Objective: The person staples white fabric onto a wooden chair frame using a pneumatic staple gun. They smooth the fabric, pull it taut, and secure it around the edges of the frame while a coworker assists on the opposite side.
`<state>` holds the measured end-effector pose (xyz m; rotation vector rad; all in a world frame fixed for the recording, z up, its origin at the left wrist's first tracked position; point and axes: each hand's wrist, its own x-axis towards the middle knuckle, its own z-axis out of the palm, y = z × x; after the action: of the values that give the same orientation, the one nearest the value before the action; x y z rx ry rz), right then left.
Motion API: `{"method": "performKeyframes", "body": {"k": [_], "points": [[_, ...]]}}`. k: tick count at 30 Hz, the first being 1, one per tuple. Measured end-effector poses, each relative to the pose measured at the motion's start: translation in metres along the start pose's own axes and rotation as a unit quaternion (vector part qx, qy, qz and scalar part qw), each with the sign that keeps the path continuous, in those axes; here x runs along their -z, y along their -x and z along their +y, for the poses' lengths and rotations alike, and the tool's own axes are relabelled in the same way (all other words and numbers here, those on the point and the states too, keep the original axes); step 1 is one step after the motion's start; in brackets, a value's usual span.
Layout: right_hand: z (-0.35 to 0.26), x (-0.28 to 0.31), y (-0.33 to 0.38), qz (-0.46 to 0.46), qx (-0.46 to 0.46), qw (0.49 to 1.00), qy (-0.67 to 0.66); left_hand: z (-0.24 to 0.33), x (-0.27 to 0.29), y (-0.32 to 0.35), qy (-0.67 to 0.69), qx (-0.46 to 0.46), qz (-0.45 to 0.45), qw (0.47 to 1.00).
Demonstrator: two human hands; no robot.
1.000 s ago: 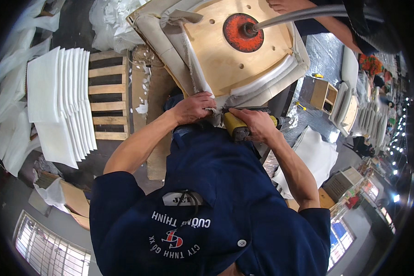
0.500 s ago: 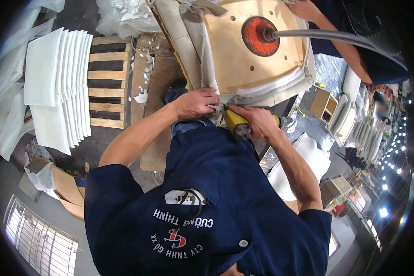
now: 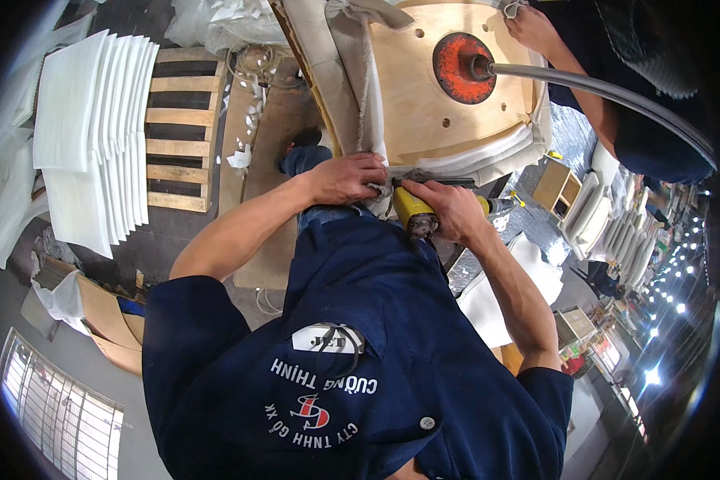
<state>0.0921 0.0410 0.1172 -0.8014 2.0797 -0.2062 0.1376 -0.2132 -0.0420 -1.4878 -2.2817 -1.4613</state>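
A wooden seat panel (image 3: 408, 104) lies before me, its edges wrapped with white padding and grey fabric (image 3: 500, 166). At its near left corner my left hand (image 3: 346, 179) pinches the gathered fabric, fingers closed. My right hand (image 3: 454, 211) is wrapped round a yellow staple gun (image 3: 413, 205), whose dark nose lies along the near edge of the panel, close to my left fingers. Whether the nose touches the fabric is hard to tell. On the panel, a round orange-red disc (image 3: 450, 70) is pressed down, with a grey rod (image 3: 584, 74) running off to the right.
Another person's hand (image 3: 534, 30) is at the panel's far right corner, gripping fabric. Left of me, white foam sheets (image 3: 72, 104) lean in a stack by a wooden pallet (image 3: 180, 116). A cardboard box (image 3: 108, 316) sits at lower left. Several cushions (image 3: 588, 212) stand at right.
The view has shifted slightly, moving the panel and disc a little right in the picture. Both hands keep their grips at the near left corner.
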Motion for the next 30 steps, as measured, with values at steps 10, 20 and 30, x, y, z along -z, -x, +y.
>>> {"method": "performKeyframes", "body": {"k": [10, 20, 30], "points": [[0.006, 0.002, 0.001, 0.010, 0.002, 1.000, -0.001, 0.006, -0.001, -0.003, -0.024, -0.001, 0.005, 1.000], [-0.003, 0.012, -0.014, 0.003, -0.019, 1.000, 0.009, -0.001, 0.000, -0.003, 0.020, 0.012, 0.002, 1.000], [0.011, -0.001, -0.009, 0.048, 0.006, 0.999, -0.026, 0.007, -0.014, -0.005, 0.012, 0.024, 0.003, 1.000]]}}
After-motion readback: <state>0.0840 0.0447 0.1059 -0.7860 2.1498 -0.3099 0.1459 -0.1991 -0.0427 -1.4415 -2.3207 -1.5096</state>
